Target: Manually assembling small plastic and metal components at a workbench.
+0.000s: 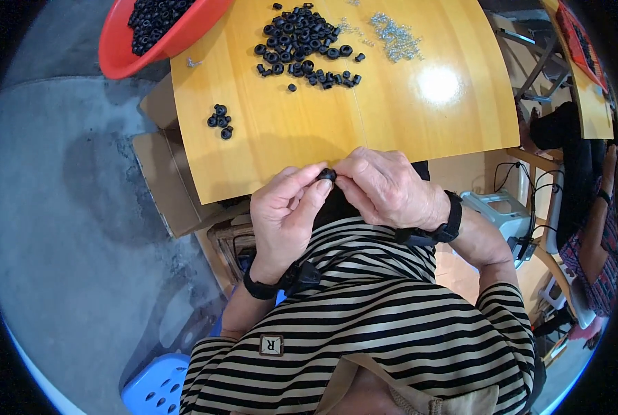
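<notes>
Just off the table's near edge, my left hand (285, 211) pinches a small round black cord lock (328, 175) between thumb and fingertips. My right hand (388, 187) meets it from the other side, its thumb and fingers closed at the part's right edge. Whether a smaller piece sits within the right fingertips is hidden. Farther off on the table lies a loose heap of black cord lock parts (302, 38), some ring-like and some peg-like. A pile of small silvery springs (397, 38) is to its right. Several black cord locks (220, 121) form a small cluster at the left.
The yellow wooden table (426, 124) spans the front. A red basin (184, 38) of black parts stands at its far left corner. Below its left side is a cardboard box (167, 176). Stools stand on both sides, and another person (593, 228) sits at the right.
</notes>
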`<state>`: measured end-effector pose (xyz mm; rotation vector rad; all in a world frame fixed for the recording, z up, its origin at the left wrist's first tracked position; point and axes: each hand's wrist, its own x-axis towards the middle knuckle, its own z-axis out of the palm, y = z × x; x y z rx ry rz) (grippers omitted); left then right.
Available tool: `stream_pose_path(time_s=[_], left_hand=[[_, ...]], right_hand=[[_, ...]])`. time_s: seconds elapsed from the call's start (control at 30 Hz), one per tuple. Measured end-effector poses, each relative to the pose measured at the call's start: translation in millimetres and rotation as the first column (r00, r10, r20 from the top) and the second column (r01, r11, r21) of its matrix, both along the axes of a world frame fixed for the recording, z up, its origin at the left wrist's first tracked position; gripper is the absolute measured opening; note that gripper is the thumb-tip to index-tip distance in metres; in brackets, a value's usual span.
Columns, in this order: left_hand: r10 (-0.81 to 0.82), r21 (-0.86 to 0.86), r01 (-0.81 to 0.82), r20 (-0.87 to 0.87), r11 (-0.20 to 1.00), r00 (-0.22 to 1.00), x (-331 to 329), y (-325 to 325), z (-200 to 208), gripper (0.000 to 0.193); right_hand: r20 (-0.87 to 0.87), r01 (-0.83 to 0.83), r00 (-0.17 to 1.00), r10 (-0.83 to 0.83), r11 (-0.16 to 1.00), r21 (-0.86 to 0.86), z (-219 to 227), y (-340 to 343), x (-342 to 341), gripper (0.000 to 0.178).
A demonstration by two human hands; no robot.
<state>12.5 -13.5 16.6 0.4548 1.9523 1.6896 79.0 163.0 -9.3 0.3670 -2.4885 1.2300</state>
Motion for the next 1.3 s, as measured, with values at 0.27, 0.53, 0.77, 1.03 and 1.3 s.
stream_pose_path(time_s=[0.27,0.53,0.77,1.03,1.3], left_hand=[[-0.055,-0.134,0.024,-0.238,0.991,0.970,-0.7,4.3,2.5,0.019],[-0.105,-0.182,0.045,-0.331,0.982,0.938,2.2,6.7,11.8,0.020],[-0.126,-0.117,0.079,-0.478,0.990,0.869,3.6,9.8,6.2,0.023],[-0.168,-0.157,0.120,-0.346,0.980,0.923,0.0,3.0,6.5,0.020],[-0.135,-0.213,0.062,-0.348,0.975,0.928,4.7,9.1,3.8,0.018]], right_hand=[[0.112,-0.041,0.993,0.030,0.995,0.096,5.9,-0.2,-7.8,0.017],[0.065,-0.023,0.997,0.030,0.995,-0.099,-1.9,-3.9,-7.1,0.013],[0.171,0.032,0.985,0.020,0.955,-0.295,0.6,-5.6,0.6,0.006],[0.205,-0.034,0.975,0.091,0.963,-0.266,2.4,-1.0,3.7,0.005],[0.132,-0.035,0.991,0.034,0.999,-0.001,-2.6,-0.7,0.5,0.011]])
